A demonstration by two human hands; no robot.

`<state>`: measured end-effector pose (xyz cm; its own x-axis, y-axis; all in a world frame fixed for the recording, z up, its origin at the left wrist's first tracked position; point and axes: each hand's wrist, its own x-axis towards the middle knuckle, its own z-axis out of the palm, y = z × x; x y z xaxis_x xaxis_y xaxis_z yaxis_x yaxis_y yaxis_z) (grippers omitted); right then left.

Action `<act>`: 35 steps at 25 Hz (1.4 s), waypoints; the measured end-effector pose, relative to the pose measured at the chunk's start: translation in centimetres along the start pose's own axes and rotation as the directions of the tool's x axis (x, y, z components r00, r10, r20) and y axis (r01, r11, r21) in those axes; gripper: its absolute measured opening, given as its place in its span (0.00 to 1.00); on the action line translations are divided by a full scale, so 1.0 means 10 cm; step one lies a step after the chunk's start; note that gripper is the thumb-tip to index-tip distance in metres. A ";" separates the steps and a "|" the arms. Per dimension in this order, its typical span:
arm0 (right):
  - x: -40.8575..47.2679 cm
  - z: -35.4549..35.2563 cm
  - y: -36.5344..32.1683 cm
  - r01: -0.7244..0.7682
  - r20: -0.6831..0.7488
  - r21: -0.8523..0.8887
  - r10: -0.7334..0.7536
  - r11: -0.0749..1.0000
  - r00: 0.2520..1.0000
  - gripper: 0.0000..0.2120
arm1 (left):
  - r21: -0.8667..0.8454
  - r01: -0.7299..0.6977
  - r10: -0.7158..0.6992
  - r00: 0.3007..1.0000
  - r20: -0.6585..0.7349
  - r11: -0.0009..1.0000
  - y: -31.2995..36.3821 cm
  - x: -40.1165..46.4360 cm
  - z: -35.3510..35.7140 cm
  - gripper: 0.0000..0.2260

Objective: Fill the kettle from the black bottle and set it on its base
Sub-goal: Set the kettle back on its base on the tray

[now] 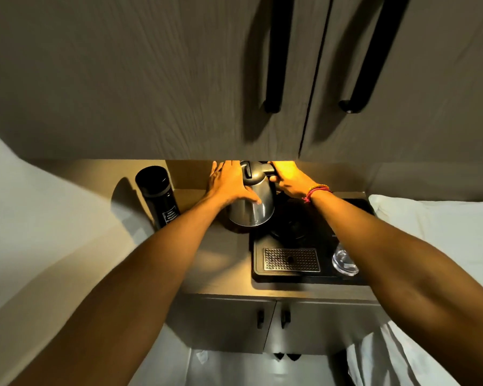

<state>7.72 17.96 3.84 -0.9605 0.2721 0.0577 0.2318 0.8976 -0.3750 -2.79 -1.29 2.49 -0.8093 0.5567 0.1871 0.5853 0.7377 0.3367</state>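
Dim wooden surface (pixel 221 263) under low cabinets (pixel 151 107): my right hand (pixel 290 182) grips the kettle (pixel 251 207) by its handle, my left hand (pixel 229 182) presses flat on its side, just left of its base (pixel 287 227). The black bottle (pixel 158 193) stands apart, capped. Lifting hastily could knock the kettle against the cabinets.

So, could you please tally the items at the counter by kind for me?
Steel kettle: 1
Black bottle: 1
Kettle base: 1
Black tray: 1
Clear glass: 1, partly hidden by the right arm
Total: 5
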 end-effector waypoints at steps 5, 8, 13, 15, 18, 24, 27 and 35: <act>0.11 -0.05 0.34 0.102 0.022 0.032 -0.103 0.994 0.994 0.10 | 0.033 -0.068 0.066 0.996 0.065 0.997 0.50 0.14 0.26 0.51; 0.05 0.02 0.66 0.060 0.014 0.067 -0.061 0.996 0.998 0.10 | 0.021 -0.096 0.094 0.992 0.083 0.995 0.69 0.17 0.44 0.47; 0.11 0.00 0.91 0.053 0.018 0.107 -0.055 0.993 0.998 0.11 | -0.008 -0.117 0.117 0.989 0.087 0.993 0.85 0.28 0.52 0.45; 0.17 0.00 0.98 0.060 0.032 0.122 -0.064 0.991 0.997 0.13 | -0.027 -0.098 0.101 0.991 0.090 0.995 0.88 0.28 0.53 0.45; 0.22 -0.04 0.98 0.077 0.065 0.122 -0.085 0.990 0.994 0.10 | -0.040 -0.074 0.078 0.993 0.083 0.996 0.90 0.27 0.54 0.46; 0.27 -0.03 1.13 0.145 0.118 0.012 -0.145 0.989 0.982 0.11 | -0.020 -0.055 0.057 0.991 0.124 0.998 0.93 0.25 0.63 0.44; 0.26 0.02 1.14 0.133 0.081 0.030 -0.135 0.991 0.988 0.13 | -0.012 -0.058 0.059 0.986 0.158 0.998 0.91 0.28 0.61 0.44; 0.11 0.12 1.14 0.147 0.000 -0.035 -0.148 0.988 0.989 0.14 | -0.035 -0.073 0.080 0.967 0.244 0.997 0.88 0.33 0.56 0.45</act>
<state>9.13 28.12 -1.49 -0.9842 0.1368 0.1126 0.0929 0.9396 -0.3295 -0.05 9.17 0.91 -0.7237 0.6899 -0.0171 0.6408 0.6810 0.3543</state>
